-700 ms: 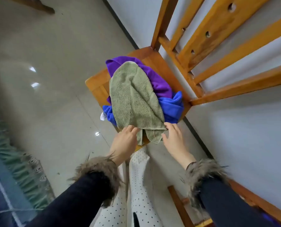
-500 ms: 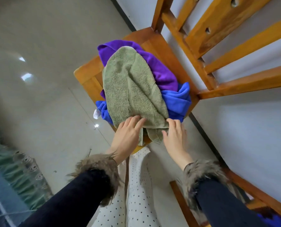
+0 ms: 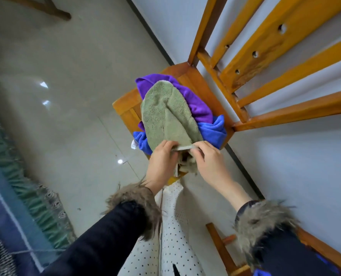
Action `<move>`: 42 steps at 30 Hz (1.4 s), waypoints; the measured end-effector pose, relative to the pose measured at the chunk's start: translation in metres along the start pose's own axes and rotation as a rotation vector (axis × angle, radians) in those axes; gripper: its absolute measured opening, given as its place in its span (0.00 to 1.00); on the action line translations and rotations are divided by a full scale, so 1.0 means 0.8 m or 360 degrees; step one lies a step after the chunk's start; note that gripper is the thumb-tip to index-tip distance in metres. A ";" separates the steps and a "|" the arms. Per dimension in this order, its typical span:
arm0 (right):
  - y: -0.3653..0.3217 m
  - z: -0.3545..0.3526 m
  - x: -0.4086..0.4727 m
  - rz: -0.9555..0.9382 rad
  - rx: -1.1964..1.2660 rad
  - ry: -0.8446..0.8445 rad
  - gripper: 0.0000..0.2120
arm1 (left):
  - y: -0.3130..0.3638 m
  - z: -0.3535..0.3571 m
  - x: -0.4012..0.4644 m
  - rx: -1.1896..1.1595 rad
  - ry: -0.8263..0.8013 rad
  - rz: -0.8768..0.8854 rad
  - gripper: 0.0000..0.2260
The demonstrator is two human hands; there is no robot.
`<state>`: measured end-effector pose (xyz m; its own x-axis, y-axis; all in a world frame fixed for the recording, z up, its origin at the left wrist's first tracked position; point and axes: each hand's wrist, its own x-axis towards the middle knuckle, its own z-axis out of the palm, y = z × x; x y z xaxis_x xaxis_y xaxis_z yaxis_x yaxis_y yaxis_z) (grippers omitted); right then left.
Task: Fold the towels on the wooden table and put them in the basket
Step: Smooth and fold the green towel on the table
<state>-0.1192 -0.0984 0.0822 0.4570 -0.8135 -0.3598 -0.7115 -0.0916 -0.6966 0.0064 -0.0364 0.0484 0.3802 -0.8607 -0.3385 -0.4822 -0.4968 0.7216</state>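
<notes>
The green towel (image 3: 166,118) lies on top of the pile on the small wooden worktop (image 3: 125,108), draped over a purple towel (image 3: 197,105) and a blue towel (image 3: 213,130). Your left hand (image 3: 162,162) and right hand (image 3: 210,162) both pinch its near edge, fingers curled round the hem, the two hands close together. Beyond the worktop, wooden slats (image 3: 265,46) stand against the pale wall. A patterned rug (image 3: 22,186) covers the grey floor to your left.
</notes>
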 end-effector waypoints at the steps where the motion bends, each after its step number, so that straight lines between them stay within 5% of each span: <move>1: -0.016 -0.014 0.001 -0.0026 -0.0010 -0.0021 0.07 | 0.008 -0.019 -0.003 -0.0038 0.0054 -0.0023 0.10; 12: -0.232 -0.155 0.004 -0.0559 -0.0251 -0.0019 0.06 | 0.143 -0.244 -0.038 -0.0230 0.0875 0.0390 0.06; 18: -0.371 -0.180 0.018 -0.0858 -0.0239 0.0104 0.05 | 0.179 -0.404 -0.060 -0.0214 0.1074 0.0559 0.05; 30: -0.638 -0.052 0.092 -0.1327 -0.0246 0.0161 0.03 | 0.028 -0.645 -0.062 0.0169 0.1311 0.0447 0.05; 42: -0.855 0.124 0.191 -0.1510 -0.0219 0.0180 0.03 | -0.112 -0.859 0.007 0.0215 0.1443 0.0014 0.05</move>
<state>0.4897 -0.1030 0.4424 0.8250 -0.4162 0.3824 -0.1323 -0.7999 -0.5853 0.5941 0.0799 0.3967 0.8223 -0.4762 0.3115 -0.5546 -0.5483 0.6259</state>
